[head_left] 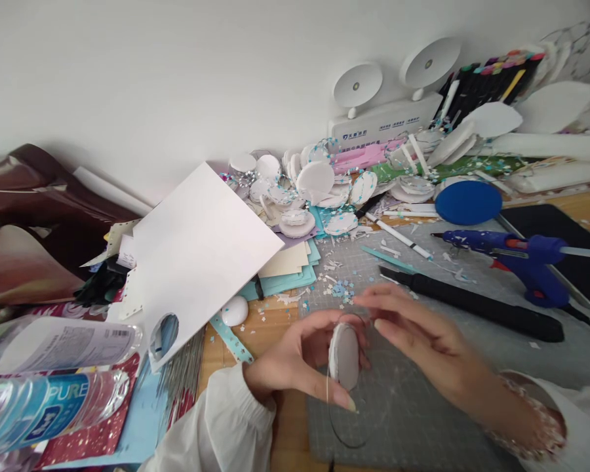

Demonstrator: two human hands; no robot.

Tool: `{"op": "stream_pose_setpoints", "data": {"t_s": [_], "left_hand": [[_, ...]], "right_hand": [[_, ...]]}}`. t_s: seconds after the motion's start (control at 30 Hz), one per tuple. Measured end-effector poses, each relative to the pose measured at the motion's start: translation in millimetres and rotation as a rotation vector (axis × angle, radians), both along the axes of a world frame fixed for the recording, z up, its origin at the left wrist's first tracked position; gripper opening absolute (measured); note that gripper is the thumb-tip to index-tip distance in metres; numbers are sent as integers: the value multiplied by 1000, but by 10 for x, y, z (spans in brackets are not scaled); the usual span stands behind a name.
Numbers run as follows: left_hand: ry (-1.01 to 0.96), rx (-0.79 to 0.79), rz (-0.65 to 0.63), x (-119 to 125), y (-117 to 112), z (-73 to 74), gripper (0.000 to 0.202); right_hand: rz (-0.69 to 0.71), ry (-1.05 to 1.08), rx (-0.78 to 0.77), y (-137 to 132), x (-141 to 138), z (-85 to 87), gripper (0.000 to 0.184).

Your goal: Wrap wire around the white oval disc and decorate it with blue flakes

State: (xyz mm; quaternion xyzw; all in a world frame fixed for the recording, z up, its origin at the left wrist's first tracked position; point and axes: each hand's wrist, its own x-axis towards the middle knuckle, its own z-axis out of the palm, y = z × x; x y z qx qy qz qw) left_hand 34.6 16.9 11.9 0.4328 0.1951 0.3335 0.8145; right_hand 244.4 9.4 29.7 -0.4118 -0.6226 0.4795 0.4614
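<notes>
My left hand (307, 357) is closed around a small white oval disc (347, 357), held on edge above the grey cutting mat (398, 426). The disc looks layered, with an uneven rim. A thin dark wire (333, 429) curves from around the disc down to the mat. Beside the disc's top, my right hand (423, 334) has its fingers stretched out, with a gap between thumb and forefinger. It is slightly blurred, and nothing shows in its fingers. Small blue and white star-shaped bits (341, 290) lie just beyond both hands.
On the right are a black-handled cutter (476, 305), a blue glue gun (516, 252) and a blue round lid (468, 202). Behind lie several white discs (315, 181) with blue-dotted strands. Leftward are a white board (201, 255) and plastic bottles (54, 406).
</notes>
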Motion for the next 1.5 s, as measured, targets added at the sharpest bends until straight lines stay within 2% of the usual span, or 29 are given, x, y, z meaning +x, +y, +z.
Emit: {"op": "stream_pose_setpoints", "data": {"t_s": [0.1,0.2,0.27,0.4,0.47,0.53,0.63,0.73,0.83,1.0,1.17,1.33,1.5], "left_hand": [[118,161,211,-11,2,-2,78],[333,358,371,-25,-2,6,76],[457,467,386,-27,-9,20,76],[540,623,340,-13,-31,51,76],[574,697,336,-6,-41,57,74],[613,761,327,-4,-50,53,73],[658,843,310,-5,-59,37,68],[661,908,332,-2,-64,39,68],[638,876,364,7,-65,55,71],[539,674,374,20,-69,26,79],[379,483,351,41,-76,-19,77],[313,352,351,67,-76,-13,74],[271,328,349,76,-86,-26,75]], "right_hand": [[-134,-41,22,-18,23,13,23],[-184,-68,107,-32,18,43,19],[-149,-117,176,-48,6,40,23],[-35,-190,249,-88,-9,1,33],[-3,-121,163,-92,-10,3,23],[55,-21,-7,-77,-11,21,10],[218,53,-249,-41,-18,39,22],[308,46,-350,-33,-24,38,27],[345,60,-372,-48,-20,48,25],[405,68,-411,-62,0,83,27],[379,-15,-394,-87,14,90,32],[338,-160,-244,-99,17,50,31],[292,-237,-102,-102,31,12,33]]}}
